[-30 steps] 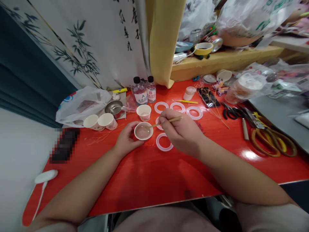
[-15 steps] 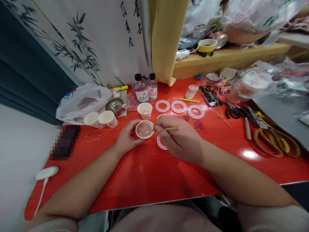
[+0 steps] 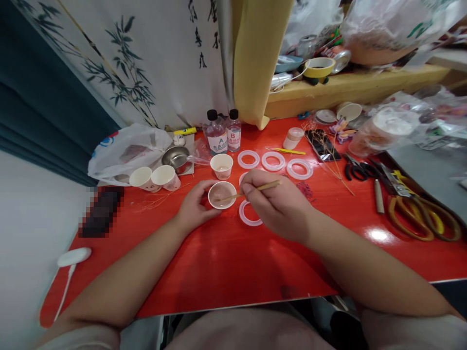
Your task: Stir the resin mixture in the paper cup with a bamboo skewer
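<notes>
The white paper cup (image 3: 222,207) of cloudy pinkish liquid (image 3: 221,193) stands in the middle of the red tabletop (image 3: 219,262), and the left hand (image 3: 195,206) curves around its near side, fingers lightly wrapped against the wall. The right hand (image 3: 279,206), closed in a pencil-like pinch, holds a thin wooden stick (image 3: 260,188) with its tip down in the liquid. Compared with half a second ago, the stick's free end slants further away and the right hand sits slightly further off the translucent ring (image 3: 245,219), which now shows more clearly beside the cup. A second ring is mostly hidden under that hand. Just beyond stands a second paper cup (image 3: 221,166) with pale liquid in it, and behind it are the bottles labelled A (image 3: 216,133) and B (image 3: 234,131). Three more translucent rings (image 3: 273,161) lie in a row to the right. Further left are a steel bowl (image 3: 175,156), two more paper cups (image 3: 153,177) and a plastic bag (image 3: 126,148). Far right lie black-handled pliers (image 3: 355,169) and yellow-handled shears (image 3: 410,218), and a phone (image 3: 321,145) lies under dried stems.
</notes>
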### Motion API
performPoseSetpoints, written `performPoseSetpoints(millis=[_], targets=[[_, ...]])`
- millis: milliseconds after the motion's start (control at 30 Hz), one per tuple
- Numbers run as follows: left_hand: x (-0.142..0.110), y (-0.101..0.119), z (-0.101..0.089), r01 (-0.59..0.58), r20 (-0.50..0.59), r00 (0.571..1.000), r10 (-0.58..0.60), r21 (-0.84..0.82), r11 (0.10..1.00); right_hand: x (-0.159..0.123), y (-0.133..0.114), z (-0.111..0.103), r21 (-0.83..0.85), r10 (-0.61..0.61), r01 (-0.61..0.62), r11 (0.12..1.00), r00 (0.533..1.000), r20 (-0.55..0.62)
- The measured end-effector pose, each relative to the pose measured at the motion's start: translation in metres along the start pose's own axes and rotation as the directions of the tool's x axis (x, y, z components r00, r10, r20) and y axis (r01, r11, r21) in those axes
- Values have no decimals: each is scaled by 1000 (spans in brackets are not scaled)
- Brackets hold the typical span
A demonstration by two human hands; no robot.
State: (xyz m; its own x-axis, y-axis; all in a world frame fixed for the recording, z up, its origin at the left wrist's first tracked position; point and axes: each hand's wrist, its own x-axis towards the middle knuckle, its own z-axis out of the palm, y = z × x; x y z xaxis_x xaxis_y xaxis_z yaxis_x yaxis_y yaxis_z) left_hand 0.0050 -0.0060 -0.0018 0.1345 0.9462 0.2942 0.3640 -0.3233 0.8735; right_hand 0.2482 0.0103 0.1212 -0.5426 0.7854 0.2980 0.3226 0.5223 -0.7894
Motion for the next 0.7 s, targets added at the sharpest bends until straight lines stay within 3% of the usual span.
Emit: performPoseSetpoints(millis=[133,233,333,467,600,700], targets=[[0,0,0,-8,-36,999,9,33,999,0,-1,-4,-53,26,-29,998,998,-57],[-1,-1,1,5,-48,999,-3,57,998,1,-1,-6,-57,108,-109,992,994,-15],[-1,-3,1,-3,-44,999,5,47,999,2,0,-4,20,61,-62,998,997,47],[-1,-5,1,-15,-43,999,16,33,999,2,1,-2,-21,46,-48,999,997,-56],[-1,-3,1,-2,-8,1000,2,38,999,1,-2,-3,11,92,-92,996,996,-10],[0,-3,1,-8,-25,1000,9,38,999,1,-2,-3,0,79,-79,997,996,-41]])
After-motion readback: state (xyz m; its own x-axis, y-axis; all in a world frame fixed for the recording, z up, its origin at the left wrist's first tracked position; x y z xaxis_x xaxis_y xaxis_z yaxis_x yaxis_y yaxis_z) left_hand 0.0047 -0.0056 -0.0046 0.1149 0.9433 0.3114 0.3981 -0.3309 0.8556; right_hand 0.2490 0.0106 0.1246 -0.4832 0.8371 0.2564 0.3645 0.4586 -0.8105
